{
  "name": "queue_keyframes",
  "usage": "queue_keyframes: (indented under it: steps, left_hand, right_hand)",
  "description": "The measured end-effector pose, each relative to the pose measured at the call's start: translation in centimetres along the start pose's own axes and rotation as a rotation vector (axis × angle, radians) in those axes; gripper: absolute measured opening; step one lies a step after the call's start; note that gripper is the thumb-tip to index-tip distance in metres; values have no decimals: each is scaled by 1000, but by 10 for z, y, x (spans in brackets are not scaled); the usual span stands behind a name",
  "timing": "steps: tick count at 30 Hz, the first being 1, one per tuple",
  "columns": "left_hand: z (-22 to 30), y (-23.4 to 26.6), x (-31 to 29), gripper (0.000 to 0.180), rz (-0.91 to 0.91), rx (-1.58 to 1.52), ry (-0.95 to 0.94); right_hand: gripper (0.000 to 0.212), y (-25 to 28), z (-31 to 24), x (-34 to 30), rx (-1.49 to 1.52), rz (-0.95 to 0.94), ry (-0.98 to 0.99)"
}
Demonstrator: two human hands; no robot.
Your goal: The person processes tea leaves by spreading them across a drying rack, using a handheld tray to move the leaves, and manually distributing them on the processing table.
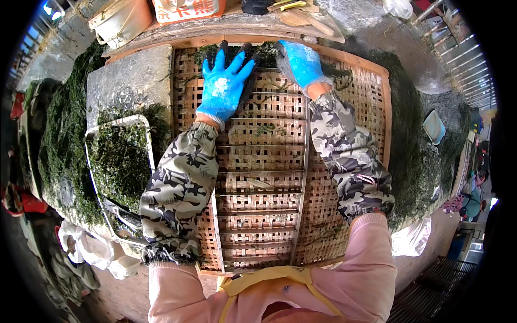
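Observation:
My left hand (223, 83), in a blue glove with dark fingertips, lies with fingers spread at the far edge of a woven bamboo tray (344, 177). Its fingertips rest on dark green, seaweed-like strands (265, 54). To their right, my right hand (302, 62), gloved alike, is turned on its side. Its fingers are pressed together on the same strands, their tips partly hidden. Below both hands, a ladder-like metal rack (261, 213) lies on the tray. My forearms wear camouflage sleeves.
Left of the tray, a white-rimmed basket (148, 134) holds chopped greens beside a grey board (129, 81). Heaps of green strands (70, 129) flank the work surface. A white bucket (123, 24) and a wooden board (309, 20) stand beyond. A small scoop-like piece (434, 127) lies at right.

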State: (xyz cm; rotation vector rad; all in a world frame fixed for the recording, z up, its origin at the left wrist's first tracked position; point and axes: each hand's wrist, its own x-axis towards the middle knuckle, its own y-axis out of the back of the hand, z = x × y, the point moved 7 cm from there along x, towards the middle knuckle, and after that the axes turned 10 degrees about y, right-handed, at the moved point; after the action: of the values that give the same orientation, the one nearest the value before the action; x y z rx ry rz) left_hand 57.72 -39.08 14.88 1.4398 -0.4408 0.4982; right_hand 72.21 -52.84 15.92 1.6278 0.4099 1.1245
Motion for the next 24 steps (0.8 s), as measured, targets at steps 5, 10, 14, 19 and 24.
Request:
queue_keyframes:
  steps: [5,10,14,19,24]
  left_hand:
    - [-9,-19,9,42,-121,131,159]
    - [0,-6,0,47,24,41,174]
    - [44,-12,16,42,-27,-3,-84]
    - [26,-16,24,35,-126,151,84]
    - [1,-19,12,38,-93,75,130]
  right_hand:
    - [37,8,30,-10,169,111,-74]
    - [35,56,26,-11,86,146,-259]
    - [29,14,21,-14,845,105,-410]
    - [29,35,4,-16,299,109,-97]
    - [24,-28,-18,0,1886,277,-884]
